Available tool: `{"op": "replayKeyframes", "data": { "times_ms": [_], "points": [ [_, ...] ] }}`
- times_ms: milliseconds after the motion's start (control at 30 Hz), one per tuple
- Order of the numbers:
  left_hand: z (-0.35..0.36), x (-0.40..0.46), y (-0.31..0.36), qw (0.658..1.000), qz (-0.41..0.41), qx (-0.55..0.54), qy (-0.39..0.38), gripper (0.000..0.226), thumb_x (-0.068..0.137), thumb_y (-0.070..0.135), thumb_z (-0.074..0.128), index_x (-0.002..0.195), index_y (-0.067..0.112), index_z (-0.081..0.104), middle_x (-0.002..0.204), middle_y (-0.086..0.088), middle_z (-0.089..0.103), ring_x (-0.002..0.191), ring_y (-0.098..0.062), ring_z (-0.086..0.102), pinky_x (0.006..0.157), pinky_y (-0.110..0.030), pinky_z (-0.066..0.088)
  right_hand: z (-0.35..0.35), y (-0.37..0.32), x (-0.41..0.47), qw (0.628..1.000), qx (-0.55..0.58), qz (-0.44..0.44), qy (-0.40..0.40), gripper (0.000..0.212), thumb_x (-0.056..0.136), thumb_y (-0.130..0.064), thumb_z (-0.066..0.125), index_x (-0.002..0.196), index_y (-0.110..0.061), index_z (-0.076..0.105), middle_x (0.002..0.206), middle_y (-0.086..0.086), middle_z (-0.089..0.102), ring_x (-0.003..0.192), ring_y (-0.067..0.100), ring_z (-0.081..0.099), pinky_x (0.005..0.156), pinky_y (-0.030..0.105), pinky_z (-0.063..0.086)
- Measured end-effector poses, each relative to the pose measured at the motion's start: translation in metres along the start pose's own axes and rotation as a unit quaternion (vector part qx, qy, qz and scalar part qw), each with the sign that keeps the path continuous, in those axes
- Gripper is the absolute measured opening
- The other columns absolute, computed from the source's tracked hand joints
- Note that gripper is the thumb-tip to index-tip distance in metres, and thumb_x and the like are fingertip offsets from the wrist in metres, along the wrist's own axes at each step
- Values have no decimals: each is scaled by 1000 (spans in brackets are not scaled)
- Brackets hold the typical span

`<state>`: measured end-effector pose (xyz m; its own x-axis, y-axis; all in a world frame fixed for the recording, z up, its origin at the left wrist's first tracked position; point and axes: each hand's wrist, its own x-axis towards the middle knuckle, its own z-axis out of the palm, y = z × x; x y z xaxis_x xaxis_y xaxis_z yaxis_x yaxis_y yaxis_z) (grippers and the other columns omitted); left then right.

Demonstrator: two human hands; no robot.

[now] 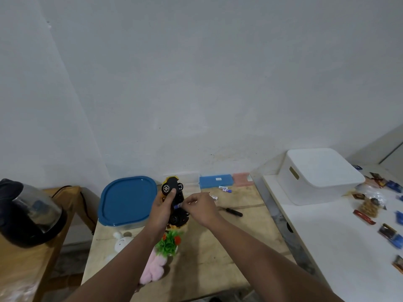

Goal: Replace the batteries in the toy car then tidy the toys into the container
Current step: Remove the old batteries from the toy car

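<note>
- toy car [174, 201] held up off the table [218, 247], belly towards the camera, long axis running near-to-far: one wheeled end up by the far edge, the other end low, just over the green plastic plant [169, 243].
- left hand [162, 211] wrapped round the car's left flank, thumb pressed up near the silver-hubbed wheel; a full holding grip on the body.
- right hand [199, 207] just right of the car, fingertips pinched together on a small blue-and-white battery [177, 206] at the underside's mid-length; grip nearly closed, fine pinch only.
- battery lying crosswise to the car's long axis, straight left of the right fingertips and touching the car; looks partway in the bay, though too small to tell whether going in or coming out.
- likely next: a short sideways press or pull by the right hand, left hand bracing against it.
- spare batteries [224, 188] on the table beyond the right hand, screwdriver [232, 211] just to its right.
- blue-lidded container [127, 201] left of the car, nearer the left hand; lid closed.
- white bunny [122, 243] and pink plush [152, 269] near the front edge, not yet tidied.
</note>
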<state>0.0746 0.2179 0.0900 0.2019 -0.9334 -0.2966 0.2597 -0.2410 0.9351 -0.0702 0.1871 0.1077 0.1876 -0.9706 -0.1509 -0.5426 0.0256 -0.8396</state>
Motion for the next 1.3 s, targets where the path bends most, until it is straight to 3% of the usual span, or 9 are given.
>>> {"op": "replayKeyframes", "data": {
  "times_ms": [133,300,467,633,767,933,1100,1233,1300],
  "points": [
    [5,-7,3,998,55,35,1,24,102,42,60,124,35,65,117,1,74,109,-16,71,99,-41,56,2,-7,1,998,38,43,7,13,85,-23,72,86,-12,78,80,1,75,67,5,67,58,16,49],
    [9,-11,8,995,87,55,-7,28,103,43,57,130,34,61,115,3,73,106,-14,71,91,-34,57,-3,-12,-3,985,120,125,-7,26,88,-25,65,94,0,69,75,4,66,49,11,47,42,17,30],
    [10,-14,7,993,92,76,-14,28,103,45,57,129,36,61,111,5,74,105,-12,71,87,-31,55,-3,-6,-9,970,196,144,-13,20,87,-33,65,84,-14,61,74,4,66,47,12,42,44,22,26],
    [14,-14,2,992,84,91,-19,31,98,54,60,126,41,62,109,5,75,103,-15,72,95,-42,58,-5,-1,-14,961,232,148,2,25,83,-35,74,81,-16,57,72,2,70,48,11,47,44,22,28],
    [27,-12,-1,991,76,100,-41,35,98,56,60,130,40,61,113,6,75,107,-14,71,95,-40,56,-17,7,-18,943,282,175,5,29,81,-34,79,89,-15,58,75,1,71,60,13,63,44,23,27],
    [55,-10,-9,992,54,98,-52,20,103,40,58,123,38,61,104,12,76,98,-7,72,81,-26,54,-35,25,-20,889,392,236,19,15,86,-17,75,94,-10,65,81,5,70,68,14,70,41,21,20],
    [70,3,-29,996,-18,87,18,40,103,44,56,132,21,40,116,0,61,103,-18,65,83,-36,55,-66,56,-8,792,544,273,48,15,89,-12,70,101,-4,67,91,11,72,81,15,74,33,14,23],
    [72,25,-55,987,-92,120,56,39,105,45,53,130,17,45,118,-6,58,105,-26,60,79,-36,50,-93,89,2,735,604,303,62,24,89,-10,70,112,-2,69,91,13,72,86,18,72,33,13,31],
    [74,38,-72,981,-120,134,71,34,104,45,53,125,19,49,120,-8,59,106,-29,60,87,-40,51,-103,106,10,716,618,317,65,30,91,-10,66,119,-2,66,93,15,71,86,20,74,34,13,32]
  ]
}}
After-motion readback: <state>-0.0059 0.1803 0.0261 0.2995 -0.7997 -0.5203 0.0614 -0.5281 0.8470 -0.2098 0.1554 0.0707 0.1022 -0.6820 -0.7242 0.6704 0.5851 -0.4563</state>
